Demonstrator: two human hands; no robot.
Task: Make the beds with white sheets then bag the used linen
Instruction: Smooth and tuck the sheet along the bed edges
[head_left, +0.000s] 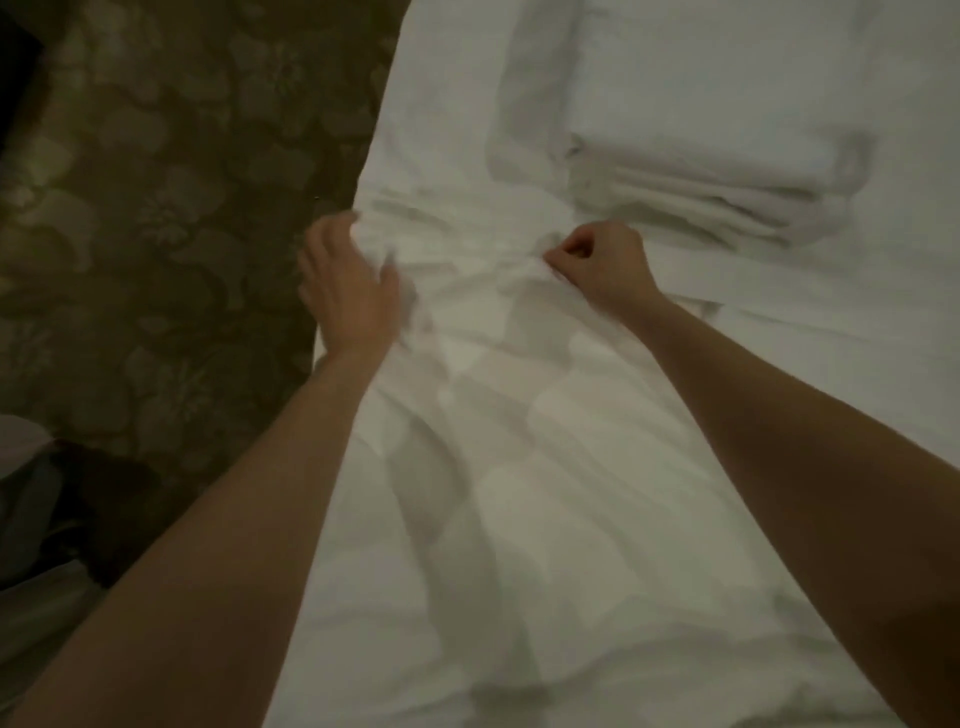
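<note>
Head view: white sheet (519, 441) covers the bed, filling centre and 3 to 6 o'clock of the frame, bunched into wrinkles near centre. Left hand (345, 286) at approx 10 o'clock from centre, on the bed's edge, fingers curled into the sheet's bunched fabric w/ thumb on top. Right hand (597, 265) just right of it, fist closed, pinching a fold of the same sheet. Folded white linen stack (717, 182) at 1 o'clock, lying on the sheet. Patterned carpet (156, 208) at 9 o'clock.
</note>
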